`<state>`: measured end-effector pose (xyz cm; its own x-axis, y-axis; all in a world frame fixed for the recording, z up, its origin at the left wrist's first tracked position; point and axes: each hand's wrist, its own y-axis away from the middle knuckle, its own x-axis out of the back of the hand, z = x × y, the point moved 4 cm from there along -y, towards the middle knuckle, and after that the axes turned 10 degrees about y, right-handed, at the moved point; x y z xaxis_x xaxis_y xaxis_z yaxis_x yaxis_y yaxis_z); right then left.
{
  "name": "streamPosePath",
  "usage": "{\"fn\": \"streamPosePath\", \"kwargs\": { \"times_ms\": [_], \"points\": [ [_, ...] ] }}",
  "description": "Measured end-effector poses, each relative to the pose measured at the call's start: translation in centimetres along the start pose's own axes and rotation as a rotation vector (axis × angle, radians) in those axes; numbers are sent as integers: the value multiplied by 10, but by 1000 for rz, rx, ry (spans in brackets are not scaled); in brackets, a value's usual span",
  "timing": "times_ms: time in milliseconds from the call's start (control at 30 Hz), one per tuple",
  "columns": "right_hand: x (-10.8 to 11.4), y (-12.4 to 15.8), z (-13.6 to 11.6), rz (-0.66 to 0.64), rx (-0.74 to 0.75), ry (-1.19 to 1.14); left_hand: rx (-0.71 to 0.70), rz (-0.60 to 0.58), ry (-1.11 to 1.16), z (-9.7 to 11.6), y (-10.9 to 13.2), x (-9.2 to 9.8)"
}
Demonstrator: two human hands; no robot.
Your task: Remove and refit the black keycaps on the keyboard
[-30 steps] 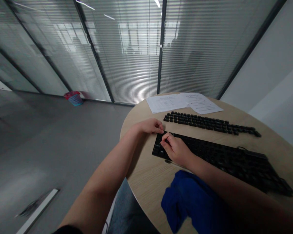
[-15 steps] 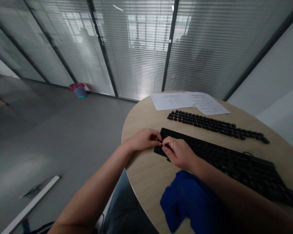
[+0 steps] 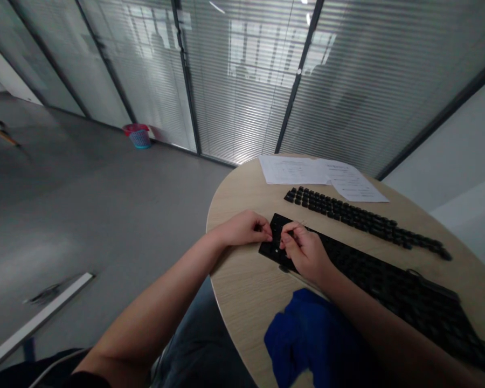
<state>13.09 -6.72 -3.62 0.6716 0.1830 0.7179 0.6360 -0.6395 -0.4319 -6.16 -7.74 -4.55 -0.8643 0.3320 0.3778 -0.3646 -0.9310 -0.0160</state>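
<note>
Beneath my fingers [image 3: 262, 237], the keyboard [image 3: 359, 262] looks like matt black plastic. Just beyond them, loose keycaps [image 3: 347, 214] have the same dull plastic look, and farther off lie smooth, matt paper sheets [image 3: 295, 171]. Nearer me, creased matt blue cloth [image 3: 297, 334] rests on a smooth, wood-grained tabletop [image 3: 242, 291].

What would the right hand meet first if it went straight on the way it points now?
Probably the left hand, which lies just ahead of the right hand at the left end of the keyboard; relative height is hard to judge.
</note>
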Motion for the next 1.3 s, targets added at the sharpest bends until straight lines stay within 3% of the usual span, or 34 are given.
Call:
{"fn": "streamPosePath", "kwargs": {
  "times_ms": [100, 267, 367, 600, 1133, 1300],
  "points": [
    [-1, 1, 1, -16, -5, -20, 0, -9, 33, -4, 1, 2],
    [1, 0, -8, -26, 147, 88, -1, -5, 62, -8, 2, 5],
    [2, 0, -10, -35, 163, 105, -2, -5, 72, -9, 1, 4],
    [0, 1, -1, -46, 46, 63, -6, 6, 55, -9, 0, 4],
    [-12, -10, 22, -86, -296, -380, -37, 13, 33, -5, 1, 6],
    [-8, -6, 14, -57, -228, -289, -40, -10, 21, -3, 3, 5]
  ]
}}
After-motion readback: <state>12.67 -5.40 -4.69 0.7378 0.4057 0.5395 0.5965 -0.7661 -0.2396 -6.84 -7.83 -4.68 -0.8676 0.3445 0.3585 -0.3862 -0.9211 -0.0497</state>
